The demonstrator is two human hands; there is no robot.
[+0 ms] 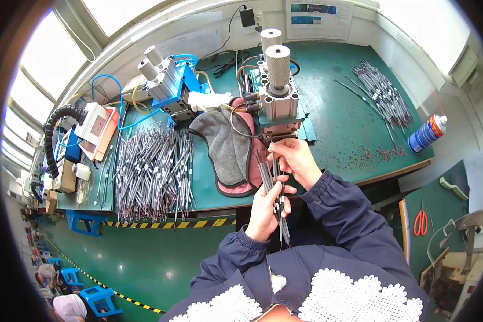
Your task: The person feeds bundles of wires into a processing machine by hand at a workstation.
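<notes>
My left hand is closed around a small bundle of thin dark grey cables, which fan out above the fist and hang below it. My right hand pinches one cable of the same kind near its upper end. That end points at the foot of a pneumatic press with knurled silver cylinders; whether it touches the press is too small to tell. Just left of the press lies a grey and pink cloth pad.
A large heap of cables covers the bench at left, and a smaller pile lies at far right. Small dark scraps are scattered near a blue spray can. A second press stands back left. Orange-handled scissors hang at right.
</notes>
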